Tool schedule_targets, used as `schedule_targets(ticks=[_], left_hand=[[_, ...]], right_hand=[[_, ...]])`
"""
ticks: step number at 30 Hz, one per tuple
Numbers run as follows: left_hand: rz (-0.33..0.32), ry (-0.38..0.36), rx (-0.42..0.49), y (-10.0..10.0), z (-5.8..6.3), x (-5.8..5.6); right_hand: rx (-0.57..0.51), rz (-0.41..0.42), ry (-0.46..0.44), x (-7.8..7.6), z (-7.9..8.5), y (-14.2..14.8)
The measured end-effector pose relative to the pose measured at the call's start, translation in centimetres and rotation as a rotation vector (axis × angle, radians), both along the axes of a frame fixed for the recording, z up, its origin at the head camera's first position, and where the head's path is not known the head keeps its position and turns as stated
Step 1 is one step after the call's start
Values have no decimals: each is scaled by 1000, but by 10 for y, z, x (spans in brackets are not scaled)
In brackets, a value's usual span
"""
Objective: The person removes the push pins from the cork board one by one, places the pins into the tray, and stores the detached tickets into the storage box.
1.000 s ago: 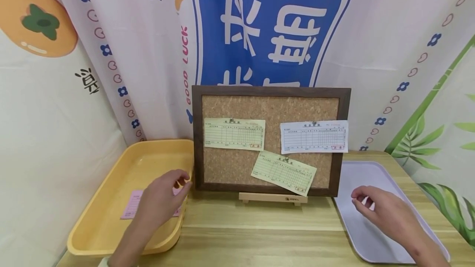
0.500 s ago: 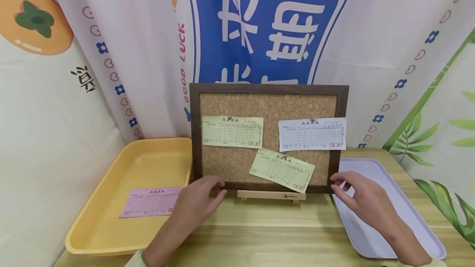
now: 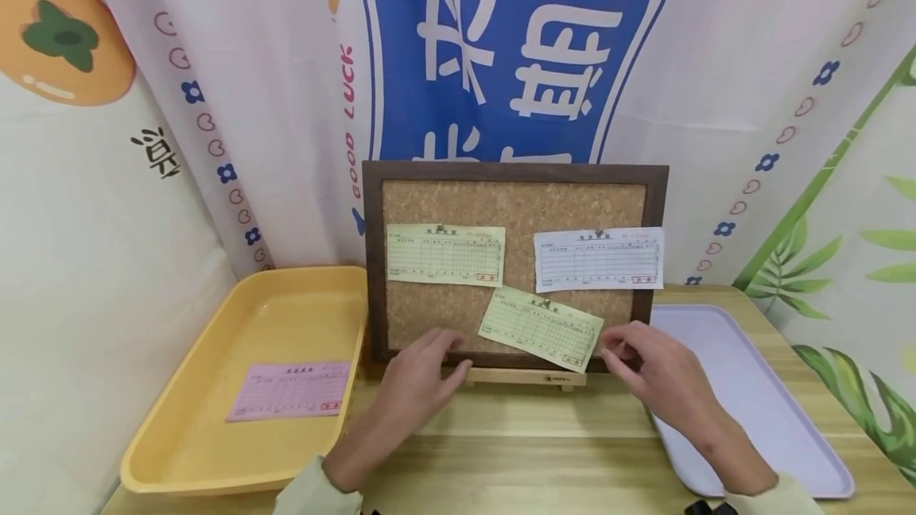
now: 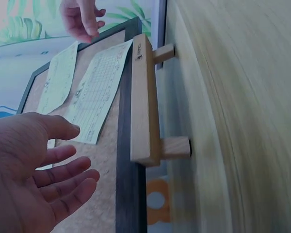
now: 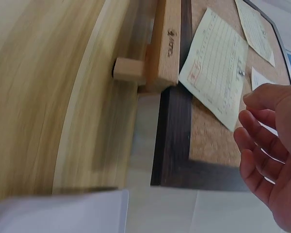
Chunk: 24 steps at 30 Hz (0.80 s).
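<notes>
A tilted yellow receipt slip hangs from a pushpin low on the framed cork board. My right hand has its fingertips right at the slip's right edge, fingers loosely bent and holding nothing. To the slip's left, my left hand is in front of the board's lower frame, its fingers relaxed, as the left wrist view shows. A second yellow slip is pinned straight at the upper left, and a white slip at the upper right overlaps the frame.
The board leans on a small wooden easel on the wood-grain table. At left, a yellow tray holds a pink slip. A pale purple tray lies at right. A printed curtain hangs behind.
Both hands have moved inward to the board's lower part, the left from over the yellow tray, the right from over the purple tray. The slips keep their places.
</notes>
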<state>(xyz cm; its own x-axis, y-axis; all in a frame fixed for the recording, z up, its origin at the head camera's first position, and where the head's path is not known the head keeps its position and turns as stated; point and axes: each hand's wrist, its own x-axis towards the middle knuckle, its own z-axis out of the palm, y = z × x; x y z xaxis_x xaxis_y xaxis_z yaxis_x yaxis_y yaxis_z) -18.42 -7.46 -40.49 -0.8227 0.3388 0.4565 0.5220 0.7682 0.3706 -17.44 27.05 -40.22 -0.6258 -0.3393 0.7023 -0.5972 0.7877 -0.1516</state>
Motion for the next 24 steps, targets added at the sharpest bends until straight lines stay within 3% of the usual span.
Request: schedule_targets(ticks=[13,24], left_hand=[[-24,-5,172,22,-10,-11],[-59,-103,338,27,-12,-18]], right_hand=[[-33,26,-34,-13,1,-22],[-50,35,-39,-21,0,-29]])
